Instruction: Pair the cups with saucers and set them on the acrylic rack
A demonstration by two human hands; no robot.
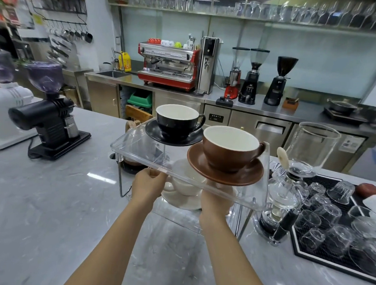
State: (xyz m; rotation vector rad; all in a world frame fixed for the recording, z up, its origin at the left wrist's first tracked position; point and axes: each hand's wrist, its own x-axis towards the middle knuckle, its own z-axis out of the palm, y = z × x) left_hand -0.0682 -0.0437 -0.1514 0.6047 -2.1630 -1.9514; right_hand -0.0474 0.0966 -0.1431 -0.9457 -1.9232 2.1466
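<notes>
A clear acrylic rack (136,146) stands on the grey counter. On its top shelf a black cup (177,120) rests on a black saucer (155,132), and to its right a brown cup (230,149) rests on a brown saucer (203,167). Under the shelf a white cup (186,181) sits on a white saucer (179,201). My left hand (147,185) grips the white cup at its handle side. My right hand (215,203) holds the white saucer's right edge, partly hidden behind the shelf's front lip.
A black grinder (51,122) and a white grinder (5,111) stand at the left. Right of the rack are a glass siphon brewer (287,191) and a black mat (307,253) with several upturned glasses. The back counter holds a red espresso machine (168,65).
</notes>
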